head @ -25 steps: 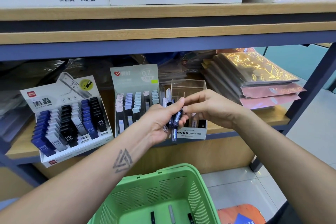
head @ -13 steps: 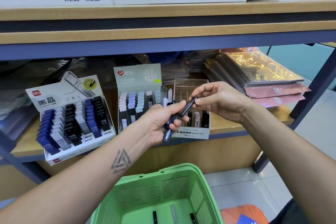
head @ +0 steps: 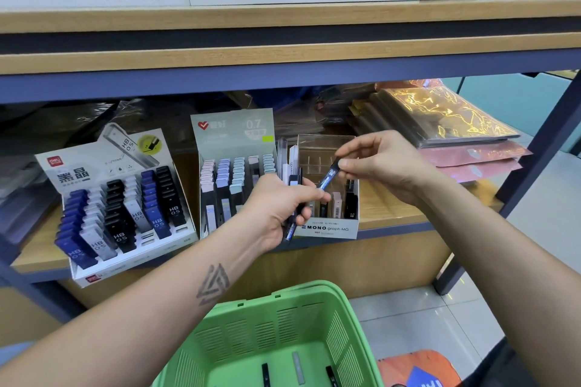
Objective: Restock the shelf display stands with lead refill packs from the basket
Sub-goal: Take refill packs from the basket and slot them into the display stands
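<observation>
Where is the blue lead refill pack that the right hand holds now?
The right hand pinches the blue refill pack right of centre, tilted over the MONO display stand, just above the left hand.

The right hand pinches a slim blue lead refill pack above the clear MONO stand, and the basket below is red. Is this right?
Not quite: the head view shows the slotted plastic basket is green. The right hand does pinch the slim blue lead refill pack above the clear MONO stand.
</observation>
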A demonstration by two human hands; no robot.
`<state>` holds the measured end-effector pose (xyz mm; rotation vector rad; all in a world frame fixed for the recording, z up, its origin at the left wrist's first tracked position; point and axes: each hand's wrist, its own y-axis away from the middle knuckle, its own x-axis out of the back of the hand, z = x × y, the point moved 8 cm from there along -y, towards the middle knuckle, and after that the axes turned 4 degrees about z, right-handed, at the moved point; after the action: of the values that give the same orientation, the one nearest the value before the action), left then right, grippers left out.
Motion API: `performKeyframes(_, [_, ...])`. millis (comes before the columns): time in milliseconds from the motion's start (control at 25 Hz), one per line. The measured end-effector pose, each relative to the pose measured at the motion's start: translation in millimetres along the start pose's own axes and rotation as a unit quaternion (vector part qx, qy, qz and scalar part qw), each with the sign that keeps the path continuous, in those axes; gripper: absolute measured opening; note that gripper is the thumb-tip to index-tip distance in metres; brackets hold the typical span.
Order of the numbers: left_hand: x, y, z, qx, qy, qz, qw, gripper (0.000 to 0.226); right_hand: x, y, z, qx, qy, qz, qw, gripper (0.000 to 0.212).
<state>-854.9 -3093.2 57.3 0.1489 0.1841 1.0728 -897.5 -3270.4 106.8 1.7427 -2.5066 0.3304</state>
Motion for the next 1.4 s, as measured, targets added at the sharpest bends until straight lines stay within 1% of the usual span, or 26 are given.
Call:
performKeyframes(40, [-1,-1,-1,0.004,0.004,0.003,1.0,0.013,10,-2,-5,0.019,0.057,0.038,0.997,0.016])
performKeyframes(80, [-1,-2,-4,0.011,0.011,0.005,1.0,0.017,21,-3,-11,0.044,0.139,0.08,0.986,0.016])
performKeyframes(120, [-2,-4,-5,0.017,0.022,0.004,1.0,0.016,29,-5,-15,0.07,0.23,0.113,0.964,0.016])
performKeyframes(160, [-3,-4,-6,0.023,0.032,0.0,0.999,0.011,32,-6,-17,0.091,0.308,0.131,0.938,0.016])
performKeyframes(200, [-4,-5,-7,0.03,0.042,-0.006,0.999,0.007,30,-6,-17,0.108,0.362,0.138,0.915,0.015])
performKeyframes(240, [-4,-5,-9,0.038,0.05,-0.01,0.998,0.005,28,-6,-15,0.122,0.39,0.143,0.901,0.013])
performKeyframes(280, [-4,-6,-10,0.044,0.055,-0.011,0.997,0.006,25,-5,-14,0.135,0.4,0.15,0.894,0.012])
performKeyframes(360, [-3,-7,-12,0.051,0.061,-0.008,0.997,0.011,24,-6,-13,0.15,0.394,0.164,0.892,0.01])
performKeyframes(480, [-4,-6,-13,0.056,0.065,-0.009,0.996,0.012,27,-12,-9,0.143,0.408,0.172,0.885,0.011])
performKeyframes(680, [-4,-5,-12,0.057,0.062,-0.012,0.996,0.008,9,-14,9,0.141,0.484,0.141,0.852,0.01])
performKeyframes(760, [-4,-4,-12,0.061,0.065,-0.013,0.996,0.007,4,-15,13,0.153,0.517,0.142,0.83,0.01])
performKeyframes(960, [-5,-1,-9,0.069,0.093,-0.014,0.993,0.011,-1,-8,11,0.211,0.615,0.183,0.738,0.008])
performKeyframes(1000, [-5,-1,-8,0.07,0.102,-0.013,0.992,0.011,-4,-6,8,0.219,0.619,0.187,0.731,0.01])
performKeyframes(1040, [-5,0,-6,0.069,0.112,-0.011,0.991,0.009,-8,-5,5,0.227,0.608,0.182,0.739,0.012])
performKeyframes(1080, [-4,1,-2,0.065,0.121,-0.006,0.991,0.007,-14,-3,-1,0.231,0.573,0.165,0.769,0.015])
performKeyframes(1120, [-3,1,2,0.057,0.128,0.001,0.99,0.003,-20,-2,-6,0.22,0.509,0.13,0.822,0.019])
performKeyframes(1160, [-1,0,7,0.045,0.135,0.011,0.99,0.004,-27,-1,-7,0.179,0.411,0.079,0.89,0.023])
performKeyframes(1200, [3,0,12,0.032,0.14,0.026,0.989,0.009,-35,0,-5,0.114,0.279,0.015,0.953,0.029])
performKeyframes(1240, [7,-1,17,0.018,0.147,0.042,0.988,0.014,-47,6,-2,0.043,0.145,-0.061,0.987,0.035])
performKeyframes(1280, [11,-2,20,0.007,0.155,0.059,0.986,0.018,-61,15,0,-0.015,0.04,-0.13,0.991,0.04])
performKeyframes(1320, [15,-2,23,-0.002,0.162,0.075,0.984,0.021,-72,23,0,-0.051,-0.018,-0.185,0.981,0.043])
performKeyframes(1360, [19,-2,24,-0.01,0.169,0.091,0.981,0.024,-83,30,0,-0.069,-0.045,-0.219,0.972,0.046])
performKeyframes(1400, [23,-3,24,-0.017,0.174,0.106,0.979,0.026,-90,34,0,-0.072,-0.054,-0.228,0.97,0.049])
